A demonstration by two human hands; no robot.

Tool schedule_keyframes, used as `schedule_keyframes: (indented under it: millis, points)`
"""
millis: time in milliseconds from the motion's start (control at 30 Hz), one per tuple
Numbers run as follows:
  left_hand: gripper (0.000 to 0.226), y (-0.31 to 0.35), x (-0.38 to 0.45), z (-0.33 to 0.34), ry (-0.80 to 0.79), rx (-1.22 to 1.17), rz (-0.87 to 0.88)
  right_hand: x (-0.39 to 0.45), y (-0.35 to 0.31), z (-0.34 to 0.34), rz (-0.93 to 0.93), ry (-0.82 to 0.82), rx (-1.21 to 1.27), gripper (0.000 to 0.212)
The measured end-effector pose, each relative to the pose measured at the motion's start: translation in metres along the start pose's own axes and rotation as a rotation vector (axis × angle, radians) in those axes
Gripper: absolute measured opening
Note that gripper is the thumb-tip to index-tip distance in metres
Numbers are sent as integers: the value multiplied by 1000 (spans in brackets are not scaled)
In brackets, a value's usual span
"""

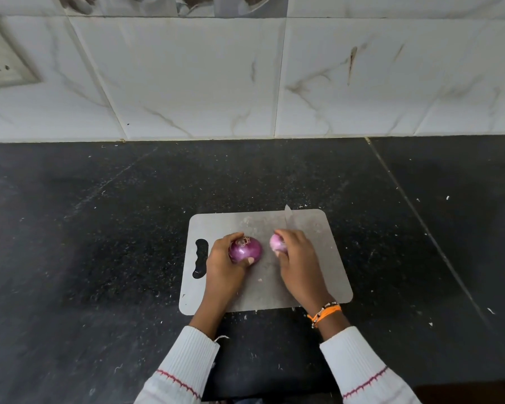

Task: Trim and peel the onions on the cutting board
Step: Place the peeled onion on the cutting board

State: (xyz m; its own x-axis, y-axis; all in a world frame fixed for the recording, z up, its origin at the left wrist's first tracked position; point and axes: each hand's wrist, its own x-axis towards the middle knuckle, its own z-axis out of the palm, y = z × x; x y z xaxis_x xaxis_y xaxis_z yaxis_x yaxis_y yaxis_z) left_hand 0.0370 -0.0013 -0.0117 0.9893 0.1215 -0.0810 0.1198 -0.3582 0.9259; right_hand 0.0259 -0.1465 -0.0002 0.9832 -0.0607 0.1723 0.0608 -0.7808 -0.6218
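- We grip the round purple unpeeled onion point(245, 249) in our left hand point(225, 265), its root tuft beyond the thumb
- Our right hand point(296, 259) holds a paler onion point(277, 243), the steel knife blade point(288, 217) jutting beyond those fingers, over the grey cutting board point(330, 258)

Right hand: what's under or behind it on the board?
The right hand curls over a pale onion, mostly covered. A knife blade tip pokes out beyond the fingers, over the cutting board; its handle is hidden, so who holds it is unclear.
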Motion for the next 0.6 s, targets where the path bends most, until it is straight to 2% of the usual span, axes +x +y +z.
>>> schedule_keyframes:
  millis: [233, 400, 500, 600]
  points:
    - [56, -2, 0, -5, -37, 29, 28, -5, -4, 9, 28, -50, -13, 44]
    - [66, -2, 0, -8, -60, 9, 12, -4, 6, -8, 84, 68, -74, 40]
    - [66, -4, -1, -12, -86, 29, 22, -6, 16, -10, 164, 0, -93, 39]
    - [60, -4, -3, -13, -73, 44, 50, -7, 19, -5, 152, -42, -72, 38]
